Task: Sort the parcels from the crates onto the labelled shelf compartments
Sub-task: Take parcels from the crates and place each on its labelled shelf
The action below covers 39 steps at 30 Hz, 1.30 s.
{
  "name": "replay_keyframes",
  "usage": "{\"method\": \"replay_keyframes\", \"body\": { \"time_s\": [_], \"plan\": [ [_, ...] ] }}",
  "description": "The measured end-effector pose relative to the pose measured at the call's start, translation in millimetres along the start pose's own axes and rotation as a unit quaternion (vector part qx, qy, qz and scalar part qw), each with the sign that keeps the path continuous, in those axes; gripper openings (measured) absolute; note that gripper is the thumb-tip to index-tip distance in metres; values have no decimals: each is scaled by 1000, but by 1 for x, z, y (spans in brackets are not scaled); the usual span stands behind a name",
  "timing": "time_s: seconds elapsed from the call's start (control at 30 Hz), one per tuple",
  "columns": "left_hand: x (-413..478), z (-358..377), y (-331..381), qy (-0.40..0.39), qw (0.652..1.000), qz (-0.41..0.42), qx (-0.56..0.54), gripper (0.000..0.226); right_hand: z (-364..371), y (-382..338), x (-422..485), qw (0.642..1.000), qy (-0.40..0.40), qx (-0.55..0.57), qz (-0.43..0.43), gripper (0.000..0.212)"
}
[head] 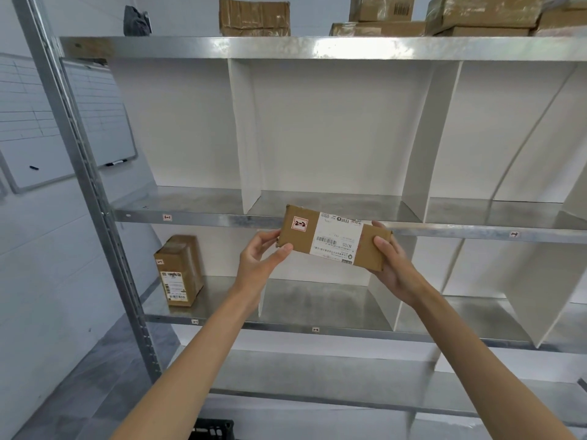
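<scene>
The metal shelf [222, 219] bears an upright brown parcel [178, 271] in a leftmost compartment and cardboard boxes [254, 15] on top.

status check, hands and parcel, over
Gripping with left hand and right hand, one per end of parcel. Parcel in front of shelf edge, not yet placed. Other box lower left, clear of path.

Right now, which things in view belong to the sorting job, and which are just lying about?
Job: parcel marked 2-2, gripped by left hand and right hand; shelved parcel; labelled shelf.
Lying about: whiteboard; marker; boxes on top; dark bag.
</scene>
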<state>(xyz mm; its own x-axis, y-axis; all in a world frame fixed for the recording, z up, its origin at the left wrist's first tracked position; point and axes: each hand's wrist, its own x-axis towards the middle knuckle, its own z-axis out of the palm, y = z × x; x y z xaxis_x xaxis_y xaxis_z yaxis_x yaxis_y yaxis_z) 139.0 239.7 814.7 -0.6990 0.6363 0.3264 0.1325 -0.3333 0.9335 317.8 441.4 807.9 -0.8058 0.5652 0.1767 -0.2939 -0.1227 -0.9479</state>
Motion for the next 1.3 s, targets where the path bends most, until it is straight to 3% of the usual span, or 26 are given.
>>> {"method": "replay_keyframes", "body": {
  "time_s": [0.17, 0.47, 0.7, 0.97, 1.17, 1.3],
  "plan": [
    [-7, -4, 2, 3, 1000, -13, -2, 24, 9, 1, -5, 1000, 1, 7, -30, 97],
    [-25, -16, -6, 5, 1000, -25, 3, 26, 26, 18, -17, 996, 78, 6, -44, 105],
    [-31, -29, -20, -3, 998, -53, 35, 30, 32, 37, -25, 992, 106, -55, -36, 91],
    [-18, -33, -49, -25, 981, -91, 168, 34, 21, 74, -35, 985, 134, -107, -3, 39],
    [12, -23, -75, -8, 975, -106, 195, 35, 5, 89, -14, 983, 145, -113, 22, 50],
    [32, -14, -99, -6, 975, -115, 191, 36, -13, 103, 11, 983, 139, -111, 44, 46]
  ]
}}
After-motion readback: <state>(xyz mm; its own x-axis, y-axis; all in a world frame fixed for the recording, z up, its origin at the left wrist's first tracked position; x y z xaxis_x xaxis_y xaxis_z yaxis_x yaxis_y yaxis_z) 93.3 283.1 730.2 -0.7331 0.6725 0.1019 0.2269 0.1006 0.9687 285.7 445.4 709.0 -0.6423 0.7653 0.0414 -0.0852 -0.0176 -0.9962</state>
